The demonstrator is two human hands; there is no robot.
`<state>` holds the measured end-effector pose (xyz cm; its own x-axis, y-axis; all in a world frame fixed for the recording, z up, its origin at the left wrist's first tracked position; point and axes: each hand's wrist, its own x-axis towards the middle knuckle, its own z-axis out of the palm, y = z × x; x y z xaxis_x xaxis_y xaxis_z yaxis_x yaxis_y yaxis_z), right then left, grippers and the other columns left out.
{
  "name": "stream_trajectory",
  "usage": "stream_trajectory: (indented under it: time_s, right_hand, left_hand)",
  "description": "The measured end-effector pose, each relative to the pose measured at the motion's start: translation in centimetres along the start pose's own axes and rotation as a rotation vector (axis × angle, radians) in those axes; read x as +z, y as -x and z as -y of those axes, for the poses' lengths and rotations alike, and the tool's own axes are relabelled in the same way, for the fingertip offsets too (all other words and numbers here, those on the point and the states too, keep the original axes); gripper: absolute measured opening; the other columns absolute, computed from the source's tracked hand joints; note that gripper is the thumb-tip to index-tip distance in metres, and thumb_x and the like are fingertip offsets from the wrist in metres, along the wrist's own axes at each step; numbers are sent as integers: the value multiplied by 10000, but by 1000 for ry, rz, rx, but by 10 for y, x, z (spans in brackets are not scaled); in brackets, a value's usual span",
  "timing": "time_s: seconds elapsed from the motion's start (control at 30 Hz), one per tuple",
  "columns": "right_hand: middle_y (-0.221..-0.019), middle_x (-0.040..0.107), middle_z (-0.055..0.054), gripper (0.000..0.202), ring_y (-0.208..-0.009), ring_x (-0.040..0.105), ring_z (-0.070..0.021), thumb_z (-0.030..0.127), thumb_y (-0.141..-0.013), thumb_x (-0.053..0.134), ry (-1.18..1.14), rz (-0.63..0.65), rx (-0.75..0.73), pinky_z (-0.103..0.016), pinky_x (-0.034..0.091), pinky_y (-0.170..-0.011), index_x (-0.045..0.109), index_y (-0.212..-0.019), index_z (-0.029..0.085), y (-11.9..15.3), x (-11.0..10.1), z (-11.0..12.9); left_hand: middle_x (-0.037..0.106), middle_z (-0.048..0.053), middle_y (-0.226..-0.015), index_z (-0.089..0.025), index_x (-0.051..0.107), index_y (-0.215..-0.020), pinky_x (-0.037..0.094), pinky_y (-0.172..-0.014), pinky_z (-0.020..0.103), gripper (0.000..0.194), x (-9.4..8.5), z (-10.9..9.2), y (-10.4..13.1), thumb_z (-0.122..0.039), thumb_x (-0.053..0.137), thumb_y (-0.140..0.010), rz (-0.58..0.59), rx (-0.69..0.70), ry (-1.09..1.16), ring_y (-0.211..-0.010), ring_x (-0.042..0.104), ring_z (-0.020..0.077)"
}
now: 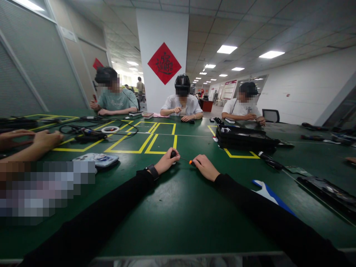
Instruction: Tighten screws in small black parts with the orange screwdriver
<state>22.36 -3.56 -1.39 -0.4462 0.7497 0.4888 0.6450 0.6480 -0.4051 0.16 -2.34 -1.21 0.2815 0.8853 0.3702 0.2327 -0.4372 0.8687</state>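
Note:
Near the middle of the green table [178, 222], my left hand [167, 161] is closed around a small black object [173, 154], whose exact kind I cannot make out. To its right, my right hand [205, 167] grips a screwdriver [191, 162] with an orange and dark handle, most of it hidden by the fingers. The screwdriver's thin shaft points left and reaches towards the black object; whether its tip touches is too small to tell. Both forearms rest low over the table.
A phone [107, 160] lies left of my left hand, near another person's hands [46, 140]. Cables [83, 131] are beyond it. Black trays [244, 137] stand at the right back, a blue and white tool [274, 196] by my right forearm. Three people sit opposite.

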Motion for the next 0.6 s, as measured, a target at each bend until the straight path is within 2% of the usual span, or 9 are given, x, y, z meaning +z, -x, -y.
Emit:
stream_trajectory:
  time_s: [0.23,0.37,0.47,0.6]
  right_hand:
    - [-802,545,-36,268,-801,457,-144,316,-882,361,-40,10,-48,-279,342,-752,572,-805,169,1,-1,0]
    - [-831,541,-31,175,-794,463,-144,328,-828,467,-74,-11,8,-273,357,-727,535,-840,168,2,1,-2]
    - [-854,540,-24,208,-769,471,-140,332,-768,550,-97,-12,40,-265,368,-697,504,-890,172,3,2,-2]
    - [-856,552,-33,199,-805,472,-143,334,-838,433,-85,-21,53,-270,361,-728,533,-906,176,2,0,1]
  left_hand:
    - [551,-6,-848,-186,439,-910,415,-709,257,239,-1,3,0,-327,519,-735,6,9,-1,-742,522,106]
    - [544,-11,-821,-186,439,-911,421,-665,247,261,0,3,0,-360,520,-734,10,-3,14,-713,521,103]
    - [539,-12,-799,-185,449,-906,420,-623,238,274,0,2,1,-383,520,-731,16,-1,-7,-700,515,106]
    - [537,-12,-795,-188,448,-908,424,-617,238,278,0,-1,1,-395,513,-734,23,-12,-16,-708,515,110]
